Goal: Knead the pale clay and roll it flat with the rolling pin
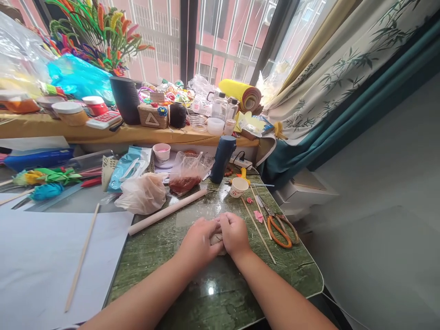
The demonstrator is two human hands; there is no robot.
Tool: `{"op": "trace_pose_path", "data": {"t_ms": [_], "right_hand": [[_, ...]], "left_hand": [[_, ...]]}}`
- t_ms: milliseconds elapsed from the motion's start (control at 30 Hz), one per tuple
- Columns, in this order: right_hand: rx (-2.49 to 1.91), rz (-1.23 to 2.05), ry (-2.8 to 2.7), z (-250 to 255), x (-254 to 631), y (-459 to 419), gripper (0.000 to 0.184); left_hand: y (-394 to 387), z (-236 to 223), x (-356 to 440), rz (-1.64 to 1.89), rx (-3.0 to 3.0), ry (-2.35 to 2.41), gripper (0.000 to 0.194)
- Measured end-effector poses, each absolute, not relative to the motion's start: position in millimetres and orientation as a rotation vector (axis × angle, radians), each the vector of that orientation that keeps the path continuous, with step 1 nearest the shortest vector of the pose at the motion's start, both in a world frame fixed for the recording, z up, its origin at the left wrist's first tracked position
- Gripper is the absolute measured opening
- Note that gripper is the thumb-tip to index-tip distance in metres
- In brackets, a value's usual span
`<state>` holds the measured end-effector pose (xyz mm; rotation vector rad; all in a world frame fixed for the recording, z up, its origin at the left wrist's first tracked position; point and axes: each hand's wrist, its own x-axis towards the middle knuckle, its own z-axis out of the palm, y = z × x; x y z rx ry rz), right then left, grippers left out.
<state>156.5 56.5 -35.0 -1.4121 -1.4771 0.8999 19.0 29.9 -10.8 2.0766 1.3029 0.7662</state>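
Note:
In the middle of the green marbled table [147,266], my left hand [197,238] and my right hand [235,234] meet with curled fingers. Between them is a pale, dough-like lump [216,238], mostly covered by the fingers. It sits low, at or just above a clear sheet [187,215] on the tabletop. Behind my left hand lies a long pale roller [168,211], set diagonally. To the right of my right hand are thin wooden sticks [257,229], small pink scraps [258,216] and scissors [280,233] with orange handles.
A paper cup [239,187], a dark blue bottle [222,160], a bag of brown material [185,176] and a crumpled plastic bag [142,193] stand behind the hands. White paper [37,266] with a wooden stick [82,256] covers the left. Jars and craft supplies crowd the windowsill [154,135].

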Motion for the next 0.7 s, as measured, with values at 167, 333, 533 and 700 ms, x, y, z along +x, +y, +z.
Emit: {"op": "trace_pose_path", "data": {"t_ms": [167, 333, 533, 700], "right_hand": [[-1.308, 0.951, -1.492, -31, 168, 53, 0.039], [-1.064, 0.893, -1.877, -29, 188, 44, 0.034], [-1.124, 0.388, -2.207, -34, 176, 47, 0.016], [-1.101, 0.42, -2.22, -28, 172, 62, 0.018]], "left_hand": [[24, -15, 12, 0.821, 2.055, 1.326, 0.033], [28, -7, -2, 0.703, 2.109, 1.36, 0.056], [35, 7, 1, 0.437, 2.136, 1.465, 0.011], [36, -3, 3, 0.548, 2.122, 1.471, 0.021]]}}
